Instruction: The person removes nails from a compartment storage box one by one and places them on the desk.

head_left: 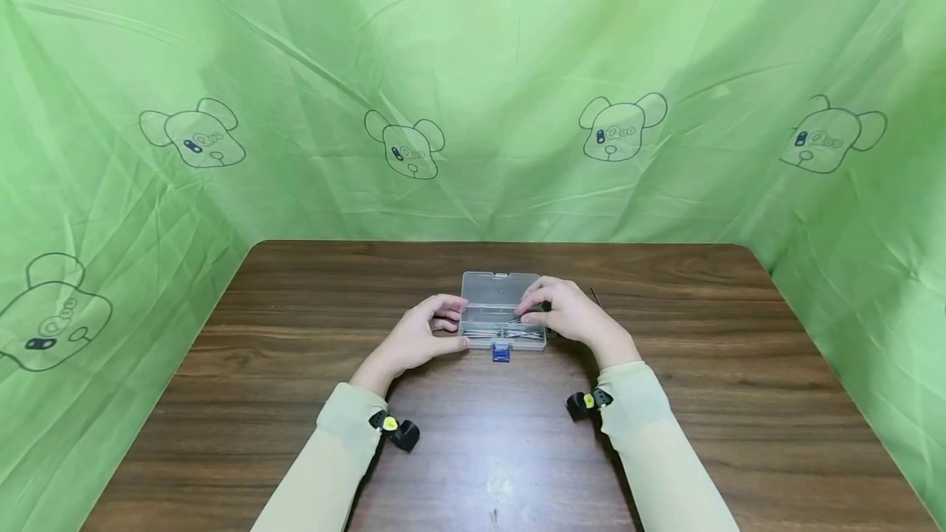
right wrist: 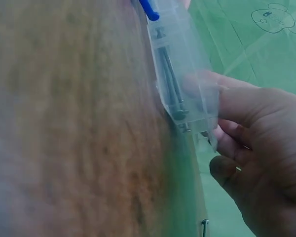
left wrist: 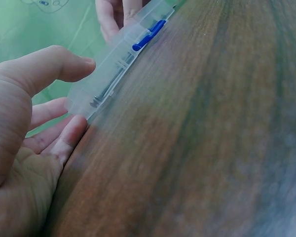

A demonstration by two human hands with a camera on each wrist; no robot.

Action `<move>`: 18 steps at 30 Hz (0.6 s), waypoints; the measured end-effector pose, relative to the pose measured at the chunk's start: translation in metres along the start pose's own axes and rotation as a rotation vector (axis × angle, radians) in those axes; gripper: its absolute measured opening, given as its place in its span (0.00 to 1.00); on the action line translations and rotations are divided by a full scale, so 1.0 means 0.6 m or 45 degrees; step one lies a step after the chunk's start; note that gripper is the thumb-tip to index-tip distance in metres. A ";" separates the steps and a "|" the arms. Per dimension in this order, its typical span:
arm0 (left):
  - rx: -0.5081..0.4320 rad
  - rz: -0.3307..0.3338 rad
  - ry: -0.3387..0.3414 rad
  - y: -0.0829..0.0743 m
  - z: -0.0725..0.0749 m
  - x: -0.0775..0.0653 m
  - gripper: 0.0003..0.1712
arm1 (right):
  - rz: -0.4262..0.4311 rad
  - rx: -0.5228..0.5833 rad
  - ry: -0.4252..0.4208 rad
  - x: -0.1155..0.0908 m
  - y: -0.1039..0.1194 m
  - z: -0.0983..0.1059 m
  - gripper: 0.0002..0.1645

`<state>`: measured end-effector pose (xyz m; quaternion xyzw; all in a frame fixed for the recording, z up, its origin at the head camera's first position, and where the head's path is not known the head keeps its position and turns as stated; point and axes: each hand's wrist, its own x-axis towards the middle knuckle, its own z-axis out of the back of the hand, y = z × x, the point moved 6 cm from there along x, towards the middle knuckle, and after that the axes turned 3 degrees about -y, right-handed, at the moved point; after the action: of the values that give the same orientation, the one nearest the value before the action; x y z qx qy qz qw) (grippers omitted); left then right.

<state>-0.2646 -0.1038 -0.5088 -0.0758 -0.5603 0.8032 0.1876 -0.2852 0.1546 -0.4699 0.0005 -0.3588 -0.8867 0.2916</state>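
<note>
A clear plastic compartment box (head_left: 482,317) lies on the table with its lid (head_left: 491,287) raised at the back and a blue latch (head_left: 501,352) at the front. Metal nails (head_left: 523,334) lie in its front compartments. At the box's left end is my left hand (head_left: 423,335), fingertips against the end wall and thumb extended by the front corner. My right hand (head_left: 567,314) bends over the right end, thumb and fingertips reaching inside behind the nails. I cannot tell whether those fingertips pinch a nail. In the right wrist view, nails (right wrist: 170,81) show through the wall.
A nail (right wrist: 204,228) lies on the table to the right of the box, and a thin dark piece (head_left: 594,296) shows beyond my right hand. Green fabric (head_left: 488,105) with bear-head outlines hangs around the wooden table (head_left: 310,286). Both wrists carry small black cameras (head_left: 405,435).
</note>
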 end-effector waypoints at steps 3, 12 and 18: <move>0.011 0.003 0.003 0.000 0.000 0.001 0.39 | 0.026 -0.038 0.019 0.004 -0.001 -0.002 0.05; 0.010 0.007 0.014 -0.003 0.000 -0.001 0.39 | -0.016 -0.113 0.046 0.010 0.003 -0.008 0.04; 0.015 0.012 0.020 -0.005 -0.002 -0.002 0.38 | -0.020 -0.156 0.099 0.011 0.012 -0.007 0.02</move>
<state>-0.2626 -0.1025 -0.5065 -0.0836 -0.5536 0.8068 0.1888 -0.2860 0.1444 -0.4669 0.0197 -0.2921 -0.9086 0.2978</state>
